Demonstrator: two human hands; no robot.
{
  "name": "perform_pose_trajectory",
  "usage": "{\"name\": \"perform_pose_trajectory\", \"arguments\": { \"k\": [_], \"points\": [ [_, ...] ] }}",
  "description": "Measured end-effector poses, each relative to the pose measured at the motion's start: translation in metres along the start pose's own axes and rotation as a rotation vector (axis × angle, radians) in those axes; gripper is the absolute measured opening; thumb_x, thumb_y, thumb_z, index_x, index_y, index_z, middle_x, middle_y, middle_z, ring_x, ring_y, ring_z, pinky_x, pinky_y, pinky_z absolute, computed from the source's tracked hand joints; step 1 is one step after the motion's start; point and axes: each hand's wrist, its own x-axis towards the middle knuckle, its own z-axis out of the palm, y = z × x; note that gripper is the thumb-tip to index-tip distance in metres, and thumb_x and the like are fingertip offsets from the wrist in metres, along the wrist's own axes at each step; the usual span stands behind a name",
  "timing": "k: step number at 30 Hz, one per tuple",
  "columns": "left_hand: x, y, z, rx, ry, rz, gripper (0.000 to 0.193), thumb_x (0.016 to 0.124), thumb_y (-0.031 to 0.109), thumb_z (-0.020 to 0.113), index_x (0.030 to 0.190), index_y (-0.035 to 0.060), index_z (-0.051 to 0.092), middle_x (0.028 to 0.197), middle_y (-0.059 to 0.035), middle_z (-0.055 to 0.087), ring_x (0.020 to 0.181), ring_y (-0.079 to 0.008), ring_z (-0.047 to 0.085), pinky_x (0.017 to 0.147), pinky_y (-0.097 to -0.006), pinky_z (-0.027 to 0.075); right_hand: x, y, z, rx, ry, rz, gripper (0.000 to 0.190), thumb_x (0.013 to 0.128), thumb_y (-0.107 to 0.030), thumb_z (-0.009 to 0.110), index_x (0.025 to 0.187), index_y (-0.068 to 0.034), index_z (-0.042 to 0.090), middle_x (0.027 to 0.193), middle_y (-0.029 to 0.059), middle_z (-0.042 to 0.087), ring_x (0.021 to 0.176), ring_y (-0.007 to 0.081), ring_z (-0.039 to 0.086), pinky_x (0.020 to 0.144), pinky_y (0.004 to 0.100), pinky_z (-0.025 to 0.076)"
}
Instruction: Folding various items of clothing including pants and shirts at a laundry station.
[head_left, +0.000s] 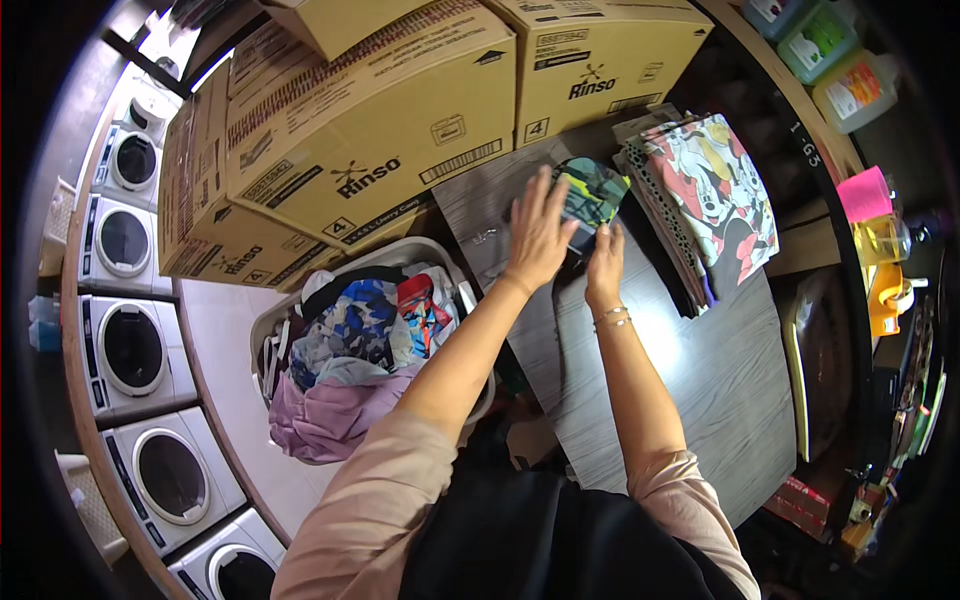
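A small folded camouflage-print garment, green with neon-yellow streaks, is at the far part of a grey wood-grain table. My left hand lies along its left side, fingers spread and thumb over the near edge. At the garment's near right corner, my right hand pinches the edge between thumb and fingers; its fingertips are partly hidden. Just right of it stands a stack of folded clothes, topped by a cartoon-print cloth. Left of the table, a laundry basket is heaped with loose clothes, including a mauve cloth.
Large cardboard cartons line the table's far side. Front-loading machines run along the left. Detergent jugs, a pink cup and an orange container are on the right-hand shelf.
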Motion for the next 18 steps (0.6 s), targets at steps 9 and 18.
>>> {"name": "perform_pose_trajectory", "arguments": {
  "k": [9,18],
  "points": [
    [-0.212,-0.044,-0.188,0.471,-0.205,-0.467,0.058,0.072,0.019,0.064,0.126,0.0096,0.046,0.137,-0.0163,0.034,0.126,-0.0366,0.032,0.102,-0.0528,0.024,-0.185,-0.034,0.057,-0.206,-0.902,-0.499,0.019,0.077,-0.006,0.057,0.095,-0.001,0.062,0.114,0.0305,0.050,0.102,0.0415,0.053,0.087,0.0397,0.045],
    [-0.288,-0.108,-0.200,0.549,-0.351,-0.533,0.057,0.070,0.021,0.066,0.123,0.0083,0.049,0.139,-0.0144,0.033,0.127,-0.0356,0.032,0.101,-0.0514,0.027,-0.160,-0.034,0.096,0.503,-1.077,0.248,0.012,0.072,0.003,0.063,0.083,-0.001,0.062,0.078,0.0056,0.066,0.068,0.0143,0.062,0.065,0.0225,0.048]
  ]
}}
